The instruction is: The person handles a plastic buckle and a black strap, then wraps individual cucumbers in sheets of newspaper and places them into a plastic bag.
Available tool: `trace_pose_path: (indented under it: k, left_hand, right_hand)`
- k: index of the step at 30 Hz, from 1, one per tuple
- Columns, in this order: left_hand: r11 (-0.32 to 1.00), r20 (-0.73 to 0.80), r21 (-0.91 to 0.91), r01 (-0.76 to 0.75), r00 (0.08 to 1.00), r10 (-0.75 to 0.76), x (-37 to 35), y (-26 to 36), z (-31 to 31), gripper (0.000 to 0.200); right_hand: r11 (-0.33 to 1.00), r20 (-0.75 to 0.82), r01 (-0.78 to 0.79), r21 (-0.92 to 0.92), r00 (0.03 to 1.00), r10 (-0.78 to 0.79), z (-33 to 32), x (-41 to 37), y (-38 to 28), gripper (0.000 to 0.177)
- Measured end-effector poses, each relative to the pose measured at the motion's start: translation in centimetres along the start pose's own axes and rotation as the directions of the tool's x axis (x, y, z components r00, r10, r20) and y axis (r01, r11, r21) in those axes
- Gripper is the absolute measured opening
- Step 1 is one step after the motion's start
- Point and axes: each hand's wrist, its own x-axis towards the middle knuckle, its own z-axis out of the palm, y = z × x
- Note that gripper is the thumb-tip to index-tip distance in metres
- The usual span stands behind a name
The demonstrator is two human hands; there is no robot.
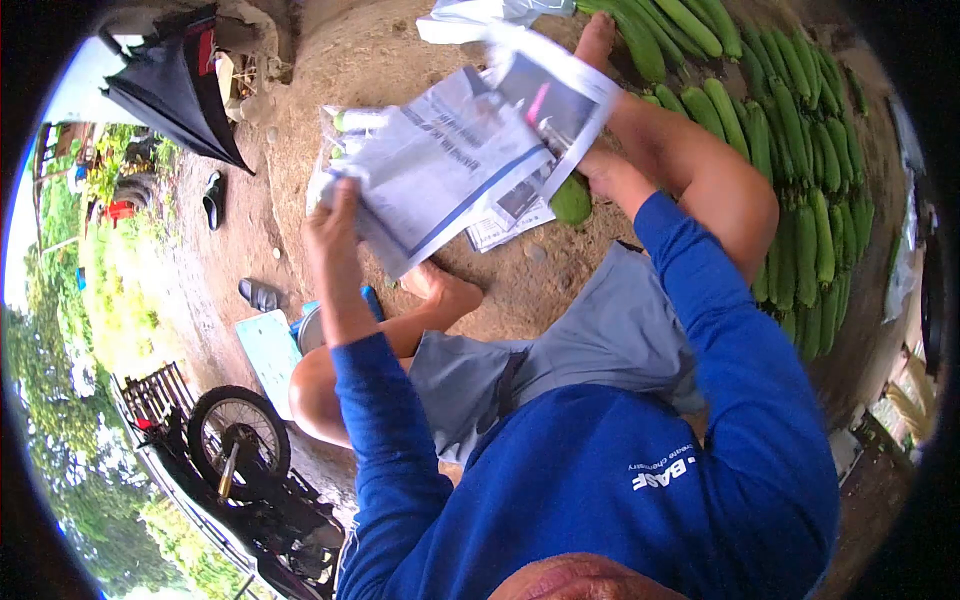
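Observation:
My left hand [332,240], at the end of a blue sleeve, is closed on the lower left edge of a printed newspaper sheet [440,165]. On the other side, my right hand [597,168] is by the sheet's right part, a blurred flap [575,90] with a dark picture; its fingers are partly hidden. Beneath the paper, a clear plastic bag [330,150] with something green and white inside shows at the left. A green vegetable [571,201] lies just below my right hand. More printed paper [500,228] rests on the ground under the sheet.
Rows of long green vegetables [800,150] cover the ground at the right. A white plastic bag [480,22] lies at the top. At the left are a black umbrella [180,90], slippers [258,294], a light blue board [264,358] and a motorcycle [238,440].

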Motion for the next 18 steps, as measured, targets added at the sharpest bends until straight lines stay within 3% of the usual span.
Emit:
trace_pose_path:
  k: [1,2,4,6,8,10,12,13,14,16,17,18]
  left_hand:
    - [0.989,0.063,-0.135,-0.063,0.995,0.072,2.3,-4.8,1.0,0.034]
    - [0.987,0.040,-0.158,0.016,0.999,-0.010,4.6,-9.3,2.1,0.035]
    - [1.000,-0.055,0.007,-0.008,0.998,0.009,3.3,-10.8,4.4,0.035]
    - [0.988,0.006,-0.149,0.050,0.999,-0.049,4.7,-17.1,6.0,0.036]
    - [0.963,0.174,-0.001,0.268,0.949,-0.264,5.7,-21.1,6.6,0.034]
    - [0.891,0.196,0.319,0.324,0.897,-0.396,6.2,-23.5,7.3,0.035]
    - [0.808,0.272,0.586,0.064,0.923,-0.271,6.1,-23.7,8.0,0.036]
    - [0.722,0.376,0.661,-0.207,0.923,-0.080,4.5,-20.3,8.3,0.038]
    - [0.566,0.494,0.689,-0.454,0.865,0.092,2.8,-16.4,8.6,0.039]
    - [0.809,0.461,0.454,-0.373,0.875,0.145,1.3,-11.2,10.4,0.046]
    - [0.937,0.489,0.231,-0.263,0.864,0.122,0.4,-8.6,11.2,0.050]
    - [0.990,0.489,-0.143,0.016,0.871,0.056,-1.4,-6.4,12.2,0.055]
  right_hand:
    - [0.971,-0.069,0.178,-0.159,0.979,-0.191,-1.0,0.8,0.0,0.045]
    - [0.884,-0.103,0.337,-0.322,0.916,-0.387,-2.0,1.2,-0.4,0.047]
    - [0.860,-0.093,0.339,-0.383,0.912,-0.400,-4.1,0.7,-3.0,0.052]
    - [0.853,-0.187,0.298,-0.427,0.894,-0.406,-4.4,-0.7,-5.2,0.057]
    - [0.865,-0.359,0.229,-0.446,0.840,-0.407,-4.0,-2.0,-6.5,0.061]
    - [0.910,-0.370,0.272,-0.311,0.848,-0.380,-4.0,-2.0,-6.6,0.067]
    - [0.935,-0.319,0.307,-0.177,0.881,-0.350,-1.9,-3.9,-8.0,0.068]
    - [0.948,-0.283,0.253,-0.194,0.911,-0.301,-1.2,-4.4,-8.8,0.065]
    - [0.949,-0.216,0.297,-0.107,0.925,-0.314,-1.0,-4.3,-8.6,0.061]
    - [0.932,-0.070,0.352,0.083,0.935,-0.347,0.2,-3.9,-7.6,0.052]
    - [0.938,-0.028,0.327,0.118,0.945,-0.326,0.7,-3.9,-7.2,0.053]
    - [0.944,0.011,0.294,0.150,0.954,-0.299,1.2,-3.7,-6.7,0.053]
